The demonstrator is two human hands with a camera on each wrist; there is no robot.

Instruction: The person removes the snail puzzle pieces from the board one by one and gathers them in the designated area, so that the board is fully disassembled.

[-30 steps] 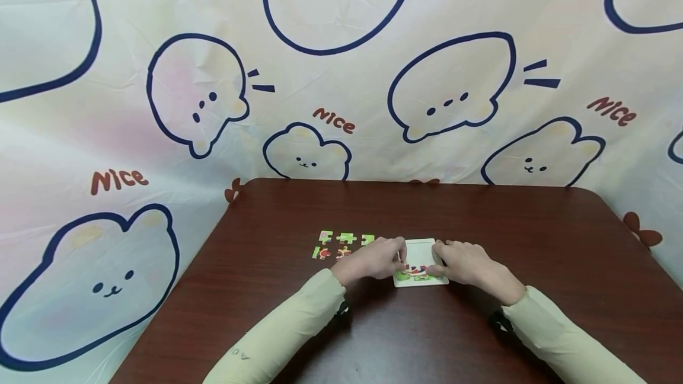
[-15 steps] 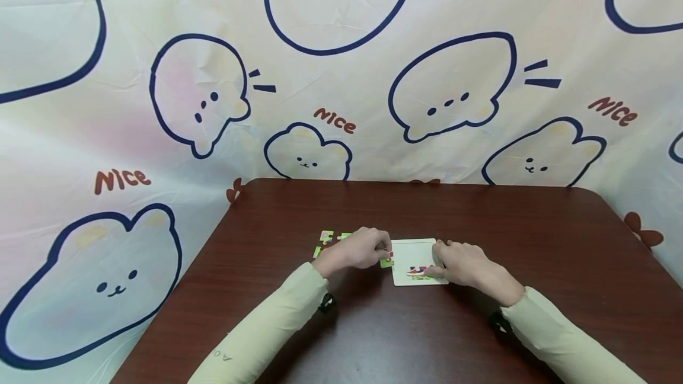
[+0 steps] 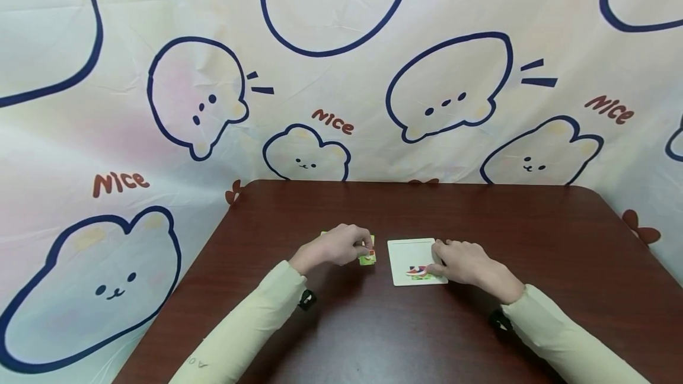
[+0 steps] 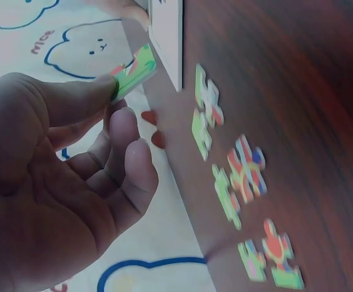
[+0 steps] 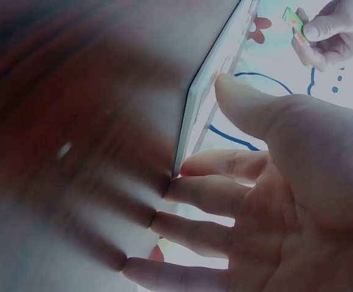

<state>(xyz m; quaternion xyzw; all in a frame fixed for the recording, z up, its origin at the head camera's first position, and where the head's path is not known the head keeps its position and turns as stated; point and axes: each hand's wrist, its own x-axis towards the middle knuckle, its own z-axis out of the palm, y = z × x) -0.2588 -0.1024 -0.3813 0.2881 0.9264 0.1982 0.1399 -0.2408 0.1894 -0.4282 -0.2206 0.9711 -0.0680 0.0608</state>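
My left hand (image 3: 336, 245) pinches a green and red jigsaw piece (image 4: 138, 72) between thumb and fingers, left of the white puzzle board (image 3: 408, 252). In the head view, that hand hides most of the loose pieces. Printed jigsaw pieces (image 3: 417, 272), red, blue and green, lie in the board's lower right part, partly behind the right thumb. My right hand (image 3: 464, 262) rests at the board's right side, thumb on its border. The right wrist view shows the straight fingers (image 5: 194, 231) spread, with their tips touching the tabletop along the edge.
Several loose jigsaw pieces (image 4: 246, 167) lie in rows on the dark wooden table (image 3: 405, 336), left of the board. Behind the table hangs a pale cloth (image 3: 368, 93) printed with cartoon animals.
My left hand has moved left from over the board, carrying the jigsaw piece away from the pieces at the bottom of the board. The right hand stays in place.
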